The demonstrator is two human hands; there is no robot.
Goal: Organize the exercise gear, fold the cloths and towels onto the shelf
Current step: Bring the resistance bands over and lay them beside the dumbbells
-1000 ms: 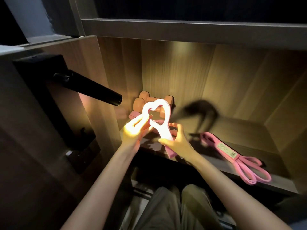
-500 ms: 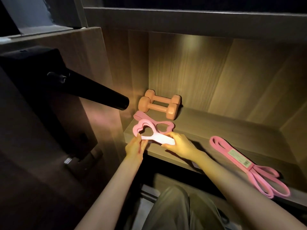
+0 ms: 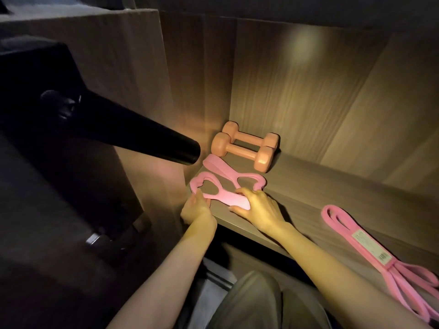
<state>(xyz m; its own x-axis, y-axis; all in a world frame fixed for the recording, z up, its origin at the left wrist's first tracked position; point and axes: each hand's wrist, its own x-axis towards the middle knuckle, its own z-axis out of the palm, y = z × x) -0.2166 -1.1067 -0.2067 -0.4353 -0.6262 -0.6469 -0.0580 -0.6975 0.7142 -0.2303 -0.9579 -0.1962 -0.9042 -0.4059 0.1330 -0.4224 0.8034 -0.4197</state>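
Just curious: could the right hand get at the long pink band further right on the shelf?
Probably yes: nothing lies between the right hand and the long pink band, though it grips a pink strap.

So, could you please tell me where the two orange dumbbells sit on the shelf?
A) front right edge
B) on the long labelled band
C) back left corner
C: the dumbbells lie side by side in the shelf's back left corner, behind the pink looped band.
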